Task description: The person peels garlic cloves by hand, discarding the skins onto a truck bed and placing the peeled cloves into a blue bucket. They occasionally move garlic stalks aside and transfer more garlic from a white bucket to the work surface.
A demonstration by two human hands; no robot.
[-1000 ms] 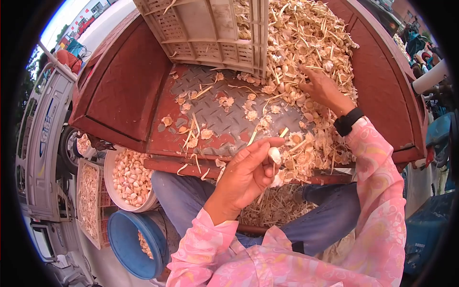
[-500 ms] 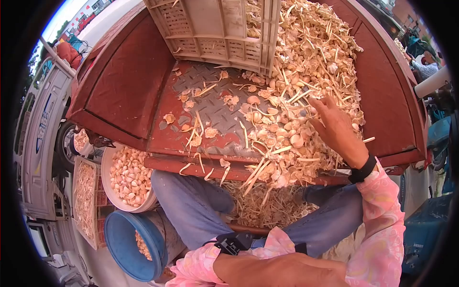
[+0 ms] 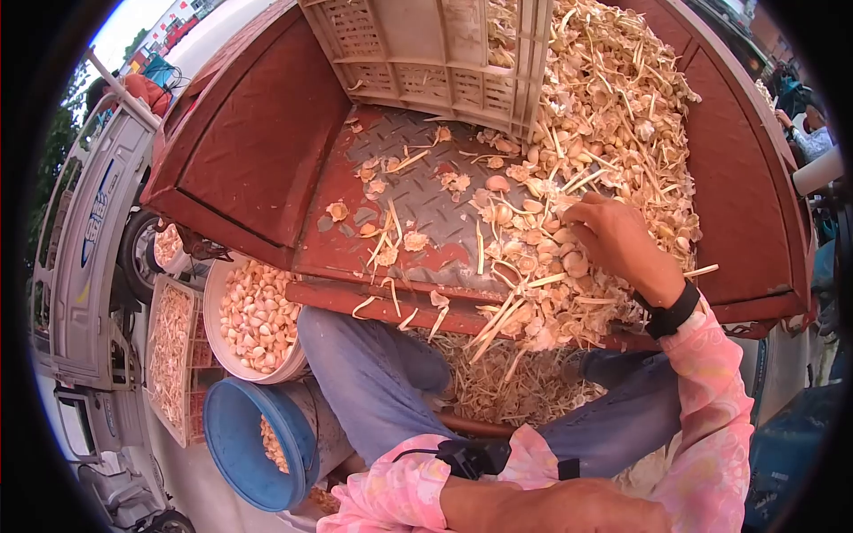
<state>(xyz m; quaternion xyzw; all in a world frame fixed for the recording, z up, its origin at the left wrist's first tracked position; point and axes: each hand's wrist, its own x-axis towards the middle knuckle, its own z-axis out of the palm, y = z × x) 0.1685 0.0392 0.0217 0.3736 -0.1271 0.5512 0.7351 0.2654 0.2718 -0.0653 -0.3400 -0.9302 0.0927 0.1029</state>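
My right hand (image 3: 615, 238), with a black band on its wrist, is over the heap of garlic cloves, skins and stalks (image 3: 635, 115) on the red metal bed. Its fingers are bent down and drawn together at the heap's near edge, above some loose garlic cloves (image 3: 533, 238). The fingertips are partly hidden, so what they hold cannot be made out. Across the bottom edge lies my left forearm, with my left hand (image 3: 595, 508) cut off by the frame and its fingers out of sight.
A pale plastic crate (image 3: 435, 67) stands tilted on the cart bed (image 3: 342, 253). At left are a white bucket of cloves (image 3: 211, 306), a blue-rimmed bucket (image 3: 233, 449) and a crate of stalks (image 3: 182, 409). Grey vehicle (image 3: 84, 249) beyond; a person (image 3: 810, 138) at far right.
My right hand has lowered slightly, its spread fingers now curled together at the heap. The whole view has shifted, with the scene sitting a little further right.
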